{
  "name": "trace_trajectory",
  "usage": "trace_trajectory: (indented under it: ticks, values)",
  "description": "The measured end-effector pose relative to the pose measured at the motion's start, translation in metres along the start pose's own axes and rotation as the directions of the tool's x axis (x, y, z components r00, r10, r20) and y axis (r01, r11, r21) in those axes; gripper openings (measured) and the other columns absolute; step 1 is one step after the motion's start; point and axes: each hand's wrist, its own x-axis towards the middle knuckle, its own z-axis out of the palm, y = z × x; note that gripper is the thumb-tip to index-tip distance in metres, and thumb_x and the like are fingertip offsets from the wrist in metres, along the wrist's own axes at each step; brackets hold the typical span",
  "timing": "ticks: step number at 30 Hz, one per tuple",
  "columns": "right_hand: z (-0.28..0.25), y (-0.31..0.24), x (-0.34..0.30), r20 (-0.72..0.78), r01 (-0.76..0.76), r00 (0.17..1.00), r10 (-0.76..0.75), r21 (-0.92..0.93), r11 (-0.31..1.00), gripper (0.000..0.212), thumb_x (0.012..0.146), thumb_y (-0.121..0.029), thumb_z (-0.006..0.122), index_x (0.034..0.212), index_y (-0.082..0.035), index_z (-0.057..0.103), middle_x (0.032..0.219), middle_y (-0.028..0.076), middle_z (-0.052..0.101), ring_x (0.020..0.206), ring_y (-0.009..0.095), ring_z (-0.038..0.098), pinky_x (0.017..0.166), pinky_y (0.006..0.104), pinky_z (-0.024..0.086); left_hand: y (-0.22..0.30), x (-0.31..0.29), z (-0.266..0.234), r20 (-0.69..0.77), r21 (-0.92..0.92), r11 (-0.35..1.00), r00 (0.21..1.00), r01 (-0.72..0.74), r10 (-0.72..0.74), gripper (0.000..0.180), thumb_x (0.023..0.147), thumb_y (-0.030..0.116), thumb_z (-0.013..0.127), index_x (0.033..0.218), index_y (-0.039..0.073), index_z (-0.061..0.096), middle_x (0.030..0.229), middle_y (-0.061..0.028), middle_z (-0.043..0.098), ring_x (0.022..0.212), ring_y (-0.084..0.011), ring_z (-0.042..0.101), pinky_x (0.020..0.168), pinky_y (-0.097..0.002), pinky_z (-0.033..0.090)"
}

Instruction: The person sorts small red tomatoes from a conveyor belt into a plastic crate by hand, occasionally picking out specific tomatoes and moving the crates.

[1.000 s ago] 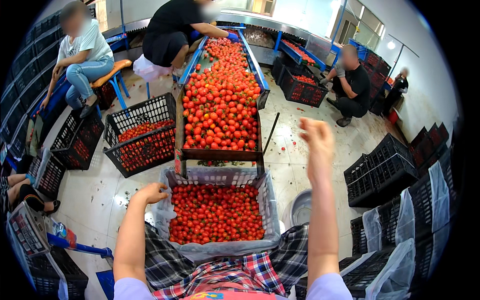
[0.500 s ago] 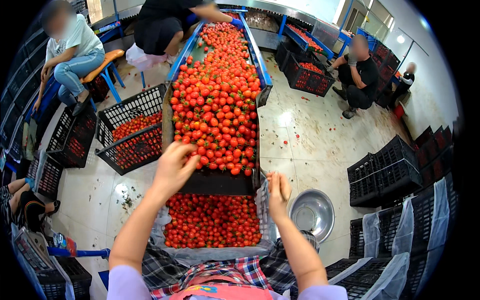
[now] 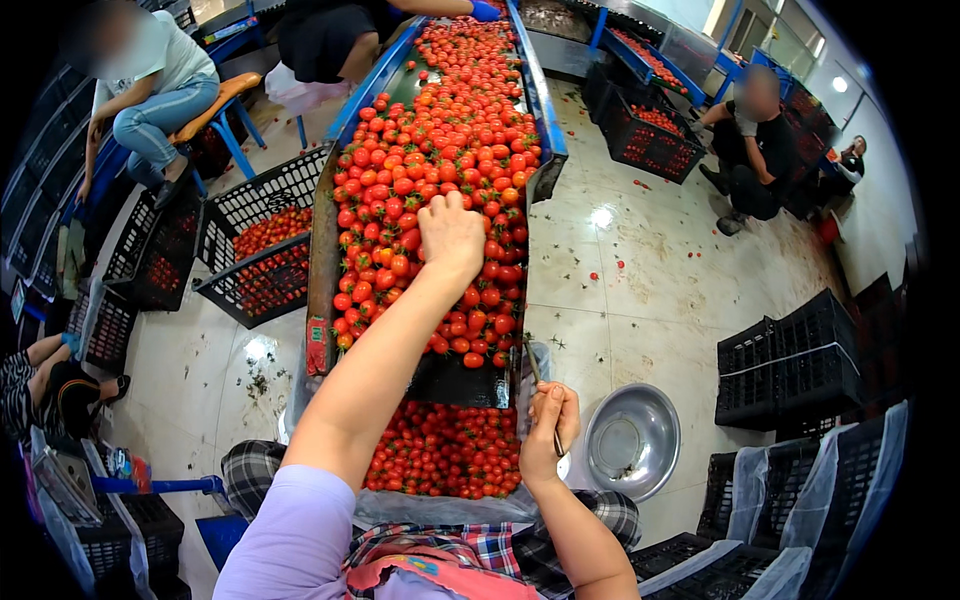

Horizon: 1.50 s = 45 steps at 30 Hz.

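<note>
My left hand (image 3: 450, 235) reaches over the heap of cherry tomatoes (image 3: 430, 160) on the sloping sorting chute (image 3: 548, 130). Its fingers curl down among the fruit, and what they close on is hidden beneath the hand. At the chute's lower right corner my right hand (image 3: 548, 430) is closed round a thin dark rod (image 3: 533, 362), which sticks out above and below the fist. Under the chute's lip stands a lined crate (image 3: 440, 507) full of cherry tomatoes, partly covered by my left arm.
A steel basin (image 3: 658, 470) sits on the floor at my right. Black crates (image 3: 790, 360) are stacked beyond it. Left of the chute is a black crate (image 3: 285, 268) holding tomatoes. Co-workers sit at the far left and crouch at the far right; another works beside the chute.
My left hand has moved forward and right, from the chute's lower left onto the middle of the heap. My right hand has dropped slightly, and its rod shows more plainly.
</note>
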Motion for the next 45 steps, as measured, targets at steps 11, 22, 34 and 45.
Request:
trace_trajectory:
  ticks: [11,22,34,45]
  values:
    - [0.004,0.001,-0.001,-0.035,0.006,0.999,-0.004,0.063,0.998,0.026,0.098,-0.022,0.042,0.087,-0.001,0.051,0.06,-0.004,0.032,0.057,0.006,0.031,0.056,0.0217,0.032,-0.072,-0.078,-0.044,-0.23,-0.64,0.693,0.943,-0.332,0.24,0.027,0.071,0.013,0.072,0.094,0.004,0.061,0.089,-0.0085,0.062,0.078,-0.0167,0.064,0.065,-0.0301,0.052]
    - [-0.004,0.024,-0.007,-0.062,0.077,0.995,-0.081,-0.068,0.995,0.028,0.098,-0.021,0.037,0.115,-0.001,0.045,0.104,0.009,0.053,0.101,0.018,0.05,0.092,0.0307,0.037,-0.088,-0.075,-0.005,-0.086,-0.321,0.947,0.996,-0.008,-0.02,0.068,0.079,0.044,0.063,0.136,0.019,0.035,0.147,-0.0158,0.017,0.136,-0.0379,0.013,0.104,-0.0591,0.018]
    - [0.014,0.031,-0.056,0.6,0.206,0.797,0.07,-0.378,0.903,0.028,0.082,-0.014,0.065,0.106,-0.004,0.054,0.097,0.01,0.057,0.087,0.02,0.056,0.075,0.0332,0.045,-0.077,-0.166,0.031,-0.29,-0.392,0.9,0.954,-0.189,0.074,0.054,0.079,0.034,0.064,0.129,0.02,0.048,0.142,-0.0141,0.026,0.135,-0.0335,0.016,0.106,-0.0564,0.012]
    - [0.059,0.044,0.003,0.591,0.572,0.793,-0.148,-0.64,0.512,0.048,0.085,-0.027,0.059,0.127,-0.007,0.047,0.137,0.019,0.032,0.128,0.033,0.029,0.105,0.0499,0.022,-0.085,-0.201,0.032,-0.268,-0.528,0.829,0.962,-0.187,0.046,0.05,0.078,0.025,0.065,0.123,0.011,0.05,0.138,-0.0139,0.034,0.131,-0.0345,0.027,0.106,-0.0485,0.022]
